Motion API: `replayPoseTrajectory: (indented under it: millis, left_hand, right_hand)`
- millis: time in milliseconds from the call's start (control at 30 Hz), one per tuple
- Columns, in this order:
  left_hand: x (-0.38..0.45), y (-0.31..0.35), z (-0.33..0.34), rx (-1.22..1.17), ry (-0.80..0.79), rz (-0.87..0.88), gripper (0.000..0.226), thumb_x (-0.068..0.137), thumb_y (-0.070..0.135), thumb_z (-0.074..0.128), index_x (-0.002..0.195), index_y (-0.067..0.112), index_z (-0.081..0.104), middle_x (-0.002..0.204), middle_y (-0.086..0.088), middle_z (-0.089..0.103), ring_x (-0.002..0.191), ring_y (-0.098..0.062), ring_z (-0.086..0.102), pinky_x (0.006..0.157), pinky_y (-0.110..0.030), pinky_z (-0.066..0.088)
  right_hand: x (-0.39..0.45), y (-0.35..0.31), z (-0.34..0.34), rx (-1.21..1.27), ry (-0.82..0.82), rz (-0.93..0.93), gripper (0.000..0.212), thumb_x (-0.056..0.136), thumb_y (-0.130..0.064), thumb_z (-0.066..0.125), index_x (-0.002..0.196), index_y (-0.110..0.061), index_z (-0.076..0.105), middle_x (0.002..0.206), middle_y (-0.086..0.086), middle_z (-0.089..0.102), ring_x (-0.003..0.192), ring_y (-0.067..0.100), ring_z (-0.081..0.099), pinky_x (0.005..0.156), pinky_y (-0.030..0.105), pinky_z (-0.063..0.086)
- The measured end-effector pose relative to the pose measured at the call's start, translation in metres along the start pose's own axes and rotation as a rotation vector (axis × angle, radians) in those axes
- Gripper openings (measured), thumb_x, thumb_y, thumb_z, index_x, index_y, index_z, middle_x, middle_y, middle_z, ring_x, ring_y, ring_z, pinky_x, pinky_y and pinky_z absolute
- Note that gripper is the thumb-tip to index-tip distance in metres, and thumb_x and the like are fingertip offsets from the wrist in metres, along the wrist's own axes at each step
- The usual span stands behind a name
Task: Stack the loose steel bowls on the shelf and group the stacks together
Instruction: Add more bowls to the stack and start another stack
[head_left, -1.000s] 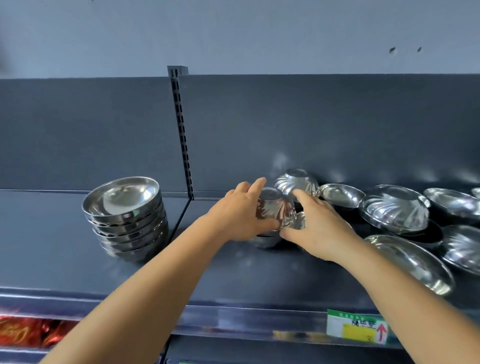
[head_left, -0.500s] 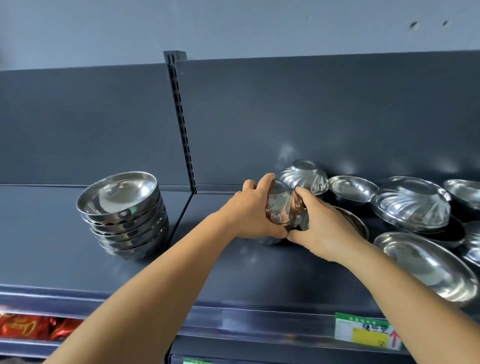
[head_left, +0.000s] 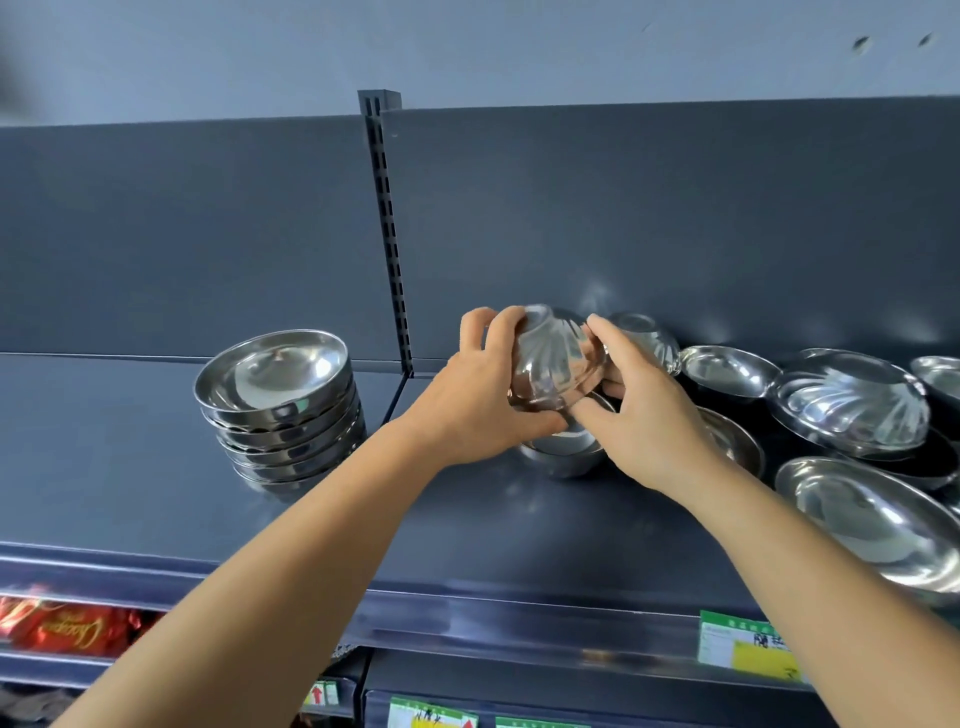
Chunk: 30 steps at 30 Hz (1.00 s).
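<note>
Centre of frame: your left hand (head_left: 475, 402) and right hand (head_left: 641, 410) together grip a fluted steel bowl (head_left: 556, 358), tilted with its base toward the upper left, lifted clear of the dark shelf (head_left: 156, 483). Directly below it an upright small bowl (head_left: 563, 452) rests on the shelf. Left of centre stands a stack of bowls (head_left: 280, 408). At right lie loose bowls, among them an inverted fluted bowl (head_left: 852, 402) and a shallow dish (head_left: 867, 519) near the lower right edge.
</note>
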<state>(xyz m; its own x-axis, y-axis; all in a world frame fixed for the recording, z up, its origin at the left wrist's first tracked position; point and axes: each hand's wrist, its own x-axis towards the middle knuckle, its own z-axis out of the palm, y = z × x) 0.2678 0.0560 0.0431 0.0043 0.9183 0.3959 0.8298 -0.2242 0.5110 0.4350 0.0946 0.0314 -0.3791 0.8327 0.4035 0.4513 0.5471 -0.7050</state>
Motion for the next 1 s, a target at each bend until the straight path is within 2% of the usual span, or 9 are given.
replayPoseTrajectory:
  millis: [200,267,367,433,500,567,700,833,1000]
  left_hand:
    - [-0.013,-0.014,-0.006,-0.049,0.011,-0.053,0.081,0.082,0.041,0.072,0.144,0.016,0.026,0.14,0.003,0.031,0.101,-0.007,0.047,0.09,-0.021,0.042]
    - [-0.013,-0.023,-0.004,-0.083,0.03,-0.096,0.067,0.082,0.043,0.07,0.132,0.012,0.038,0.126,-0.001,0.04,0.089,-0.006,0.049,0.082,-0.024,0.046]
    - [-0.013,-0.032,0.0,-0.239,0.086,-0.171,0.053,0.082,0.047,0.066,0.102,0.002,0.049,0.092,-0.014,0.054,0.068,-0.008,0.043,0.061,-0.023,0.04]
    - [-0.017,-0.033,-0.001,-0.294,0.169,-0.228,0.036,0.087,0.036,0.064,0.093,0.003,0.049,0.079,-0.005,0.054,0.066,-0.012,0.045,0.058,-0.022,0.04]
    - [-0.02,-0.039,0.0,-0.32,0.221,-0.255,0.04,0.085,0.043,0.061,0.092,0.005,0.051,0.074,0.003,0.052,0.063,-0.011,0.046,0.054,-0.016,0.038]
    - [-0.023,-0.048,0.001,-0.33,0.237,-0.299,0.057,0.077,0.06,0.056,0.087,0.003,0.051,0.073,0.002,0.051,0.06,-0.01,0.046,0.055,-0.02,0.043]
    - [-0.032,-0.054,0.005,-0.332,0.196,-0.453,0.063,0.067,0.072,0.05,0.075,0.011,0.041,0.07,-0.001,0.045,0.063,-0.017,0.047,0.075,-0.051,0.058]
    - [-0.042,-0.051,0.006,-0.344,0.164,-0.485,0.055,0.071,0.071,0.05,0.067,0.019,0.032,0.066,0.002,0.038,0.063,-0.019,0.048,0.078,-0.053,0.057]
    - [-0.05,-0.053,0.007,-0.385,0.178,-0.484,0.054,0.072,0.071,0.052,0.066,0.02,0.034,0.066,0.003,0.038,0.062,-0.017,0.044,0.082,-0.054,0.056]
  right_hand:
    - [0.001,-0.011,-0.002,-0.059,-0.063,-0.027,0.053,0.087,-0.019,0.062,0.135,-0.032,0.044,0.132,-0.019,0.052,0.122,0.007,0.05,0.098,0.023,0.039]
    - [0.002,-0.01,-0.003,-0.053,-0.096,0.011,0.045,0.088,-0.019,0.057,0.13,-0.031,0.046,0.129,-0.012,0.057,0.119,0.018,0.054,0.096,0.03,0.042]
    - [0.005,-0.001,-0.004,-0.097,-0.126,0.106,0.058,0.093,-0.024,0.051,0.147,-0.03,0.032,0.149,-0.007,0.042,0.133,0.015,0.043,0.106,0.029,0.033]
    - [0.008,0.006,-0.005,-0.171,-0.148,0.161,0.057,0.095,-0.025,0.048,0.149,-0.025,0.029,0.152,-0.003,0.039,0.131,0.017,0.044,0.104,0.029,0.033]
    - [0.011,0.013,-0.003,-0.302,-0.19,0.242,0.055,0.096,-0.028,0.046,0.149,-0.024,0.029,0.147,0.005,0.044,0.118,0.024,0.05,0.096,0.033,0.038]
    - [0.014,0.021,0.0,-0.479,-0.22,0.279,0.048,0.095,-0.032,0.044,0.142,-0.024,0.036,0.137,0.013,0.049,0.114,0.033,0.049,0.093,0.037,0.039]
    - [0.017,0.021,0.007,-0.65,-0.234,0.262,0.033,0.094,-0.034,0.045,0.123,-0.019,0.048,0.126,0.015,0.053,0.116,0.037,0.045,0.094,0.04,0.035]
    - [0.023,0.02,0.011,-0.719,-0.201,0.232,0.037,0.093,-0.035,0.051,0.124,-0.015,0.049,0.13,0.008,0.056,0.12,0.033,0.047,0.092,0.039,0.038]
    - [0.028,0.023,0.014,-0.661,-0.168,0.27,0.015,0.087,-0.028,0.057,0.094,-0.015,0.056,0.101,0.007,0.064,0.096,0.03,0.056,0.073,0.034,0.044]
